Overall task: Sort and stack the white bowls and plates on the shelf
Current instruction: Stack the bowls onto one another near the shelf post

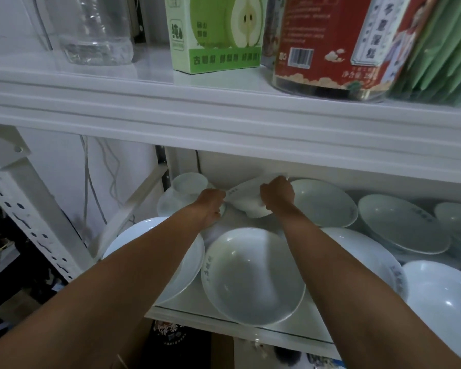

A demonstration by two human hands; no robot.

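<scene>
Holding a tilted white bowl (248, 206), the right hand (277, 195) has its grip curled round the rim; the left hand (210, 206) hides its grip. A slip could crack the bowl against the plates (253, 278) beneath.

White bowls (253, 278), grey lettering on rims; green pear carton (214, 33); red tin (330, 41)
</scene>
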